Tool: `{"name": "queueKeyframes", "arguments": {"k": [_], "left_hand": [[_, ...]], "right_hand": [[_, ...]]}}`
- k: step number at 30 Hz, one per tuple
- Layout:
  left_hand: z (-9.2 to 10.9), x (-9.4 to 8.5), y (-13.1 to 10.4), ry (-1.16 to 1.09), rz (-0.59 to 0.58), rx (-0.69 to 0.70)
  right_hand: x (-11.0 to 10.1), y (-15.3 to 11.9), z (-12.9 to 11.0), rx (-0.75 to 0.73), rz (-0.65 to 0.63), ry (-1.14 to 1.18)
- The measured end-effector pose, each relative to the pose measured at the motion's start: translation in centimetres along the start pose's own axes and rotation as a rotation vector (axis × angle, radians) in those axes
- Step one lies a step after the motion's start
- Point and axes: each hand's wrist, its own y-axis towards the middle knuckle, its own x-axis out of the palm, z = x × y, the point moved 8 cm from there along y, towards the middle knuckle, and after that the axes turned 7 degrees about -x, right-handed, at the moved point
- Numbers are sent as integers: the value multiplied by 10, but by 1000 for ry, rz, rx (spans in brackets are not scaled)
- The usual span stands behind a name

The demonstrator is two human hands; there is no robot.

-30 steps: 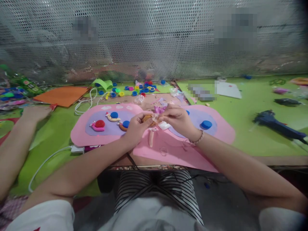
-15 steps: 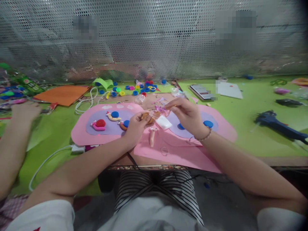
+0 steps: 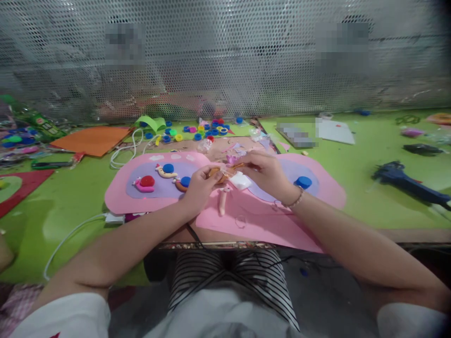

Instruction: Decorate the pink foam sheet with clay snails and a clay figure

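Note:
My left hand (image 3: 199, 190) pinches a brown-orange piece (image 3: 216, 175) in clear wrapping, above the middle of the pink paper (image 3: 225, 225). Fingertips of my right hand (image 3: 266, 171) are closed at the right side of that piece, on something too small to make out. Just below lies a white packet (image 3: 240, 180); a pale clay figure (image 3: 222, 201) rests on the pink paper. Left of my hands, on a purple oval (image 3: 158, 188), are clay snails with a red cap (image 3: 147, 181) and blue caps (image 3: 168, 168). A blue cap (image 3: 303, 182) sits on the right purple oval.
A blue glue gun (image 3: 412, 185) and a phone (image 3: 297, 135) lie on the right of the green table (image 3: 355, 202). Colourful rings (image 3: 211, 129) and orange paper (image 3: 93, 139) are at the back. A white cable (image 3: 70, 234) curves left. Part of another person's arm shows at the far left.
My right hand has moved left and down, closer to my left hand. The other person's arm has drawn back toward the lower left edge, uncovering red paper and a green-handled tool.

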Motion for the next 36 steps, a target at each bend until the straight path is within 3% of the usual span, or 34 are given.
{"name": "queueKeyframes", "arguments": {"k": [5,7,10,14,17,21,28,32,36], "left_hand": [[-1,-3,1,-16,30,2],[-2,-2,1,-9,14,-4],[-3,1,1,32,-15,-5],[-2,-1,1,71,-14,21],[-4,-2,1,144,-12,25],[-5,0,1,187,-26,24],[-6,5,-1,197,-63,-4],[-4,8,-3,140,-80,5],[-3,7,-2,38,-47,-14]], "right_hand": [[-58,-4,43,204,522,279],[-68,-6,55,234,612,357],[-49,-1,48,234,386,309],[1,0,2,-57,-75,84],[18,-4,-14,-163,-175,21],[32,-7,-12,-148,-321,98],[42,-12,-9,-115,-416,150],[35,-10,-7,-82,-322,190],[27,-10,7,101,-228,349]]}}
